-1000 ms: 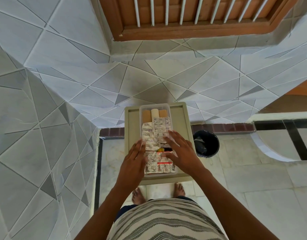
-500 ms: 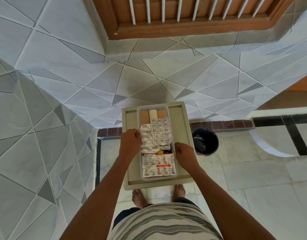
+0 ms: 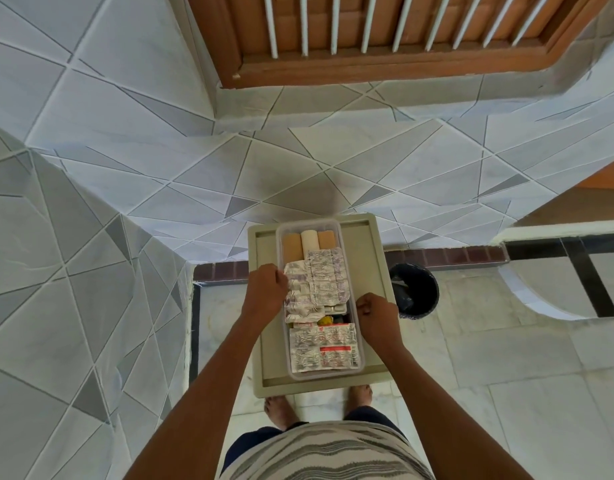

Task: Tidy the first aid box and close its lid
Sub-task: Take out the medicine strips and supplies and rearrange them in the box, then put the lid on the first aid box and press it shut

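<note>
Box: the clear first aid box (image 3: 355, 370) sat on a beige tray-topped stand (image 3: 374, 278), its long axis running away from the person; no lid was on it, and none could be seen anywhere in the head view.
Contents: 3 bandage rolls (image 3: 309, 243) lay side by side at the far end; foil blister strips (image 3: 316, 285) were heaped over the middle, and a flatter pack with red print (image 3: 328, 351) filled the near end. A small yellow item (image 3: 325, 319) showed in the gap between them.
Left hand: the left hand (image 3: 265, 292) was curled at the box's left wall, fingertips at the edge of the foil strips; whether it pinched a strip or the rim could not be told.
Right hand: the right hand (image 3: 377, 315) was curled in a loose fist against the right wall, apparently holding nothing.
Step in hand: judged to be settling the contents before closing.
Doing it well: the middle heap looked raised, so it probably needs pressing flat below the rim, with 1 hand steadying the box so it does not slide on the stand.
Nearby: a dark bin (image 3: 414, 294) stood on the floor just right of the stand.
</note>
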Motion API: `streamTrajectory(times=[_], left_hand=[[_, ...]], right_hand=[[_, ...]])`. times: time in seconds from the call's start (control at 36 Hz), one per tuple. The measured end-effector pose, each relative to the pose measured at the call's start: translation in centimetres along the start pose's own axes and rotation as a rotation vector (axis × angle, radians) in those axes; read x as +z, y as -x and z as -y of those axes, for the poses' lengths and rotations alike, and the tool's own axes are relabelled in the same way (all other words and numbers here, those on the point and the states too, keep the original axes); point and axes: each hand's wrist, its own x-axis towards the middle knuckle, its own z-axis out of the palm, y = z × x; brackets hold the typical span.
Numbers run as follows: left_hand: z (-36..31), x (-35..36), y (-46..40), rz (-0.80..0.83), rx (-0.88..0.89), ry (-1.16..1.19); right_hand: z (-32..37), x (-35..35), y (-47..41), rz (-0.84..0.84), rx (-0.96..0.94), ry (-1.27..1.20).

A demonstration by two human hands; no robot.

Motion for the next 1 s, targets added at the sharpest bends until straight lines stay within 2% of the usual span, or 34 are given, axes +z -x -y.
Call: streamTrajectory(times=[0.31,0.47,0.56,0.81,0.92,1.0], left_hand=[[0.5,-2.8,0.0,-0.070,0.026,-0.079],[2.1,-4.1,0.0,-0.054,0.006,-0.118],[2.8,-4.6,0.2,-0.072,-0.008,-0.127],[4.5,-5.9,0.5,-0.063,-0.023,-0.078],[4.9,-6.1,0.1,-0.040,-0.049,-0.072],[4.9,-6.4,0.1,-0.033,-0.058,-0.083]], right_hand=[[2.5,1.6,1.9,-0.029,0.074,0.083],[3.5,2.7,2.6,0.006,0.129,0.258],[4.3,3.3,2.8,-0.015,0.197,0.250],[4.9,4.5,3.7,-0.083,0.236,0.221],[5.1,3.8,3.8,-0.117,0.238,0.131],[5.6,2.8,3.8,-0.123,0.255,-0.038]])
